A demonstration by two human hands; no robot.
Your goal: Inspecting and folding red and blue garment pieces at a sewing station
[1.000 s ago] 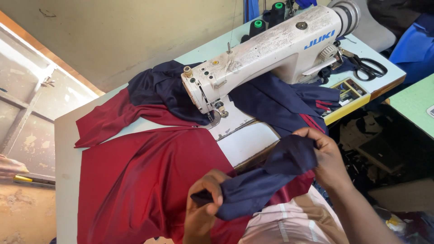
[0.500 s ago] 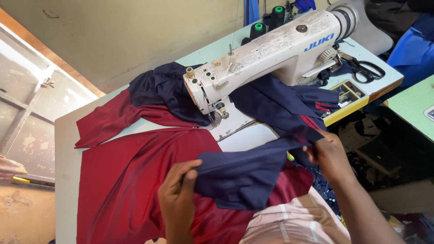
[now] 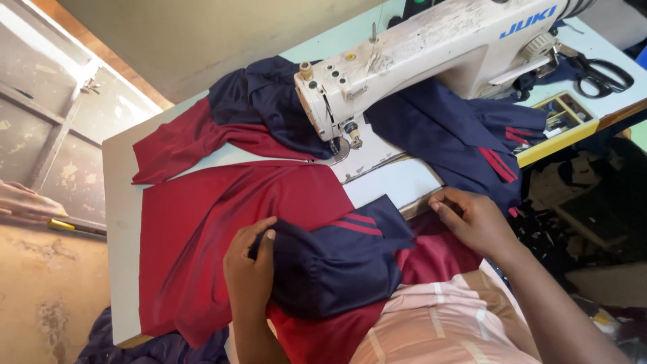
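My left hand [image 3: 251, 269] pinches the left edge of the navy striped piece [image 3: 337, 259], thumb and fingers closed on its cloth; it lies folded on the red fabric [image 3: 222, 222] before the sewing machine [image 3: 431, 54]. My right hand [image 3: 472, 219] rests fingers down on the table edge [image 3: 418, 199], holding nothing, just right of the piece

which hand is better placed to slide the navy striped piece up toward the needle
Left, probably. The left hand already lies on the navy striped piece, while the right hand rests at the table edge beside it.
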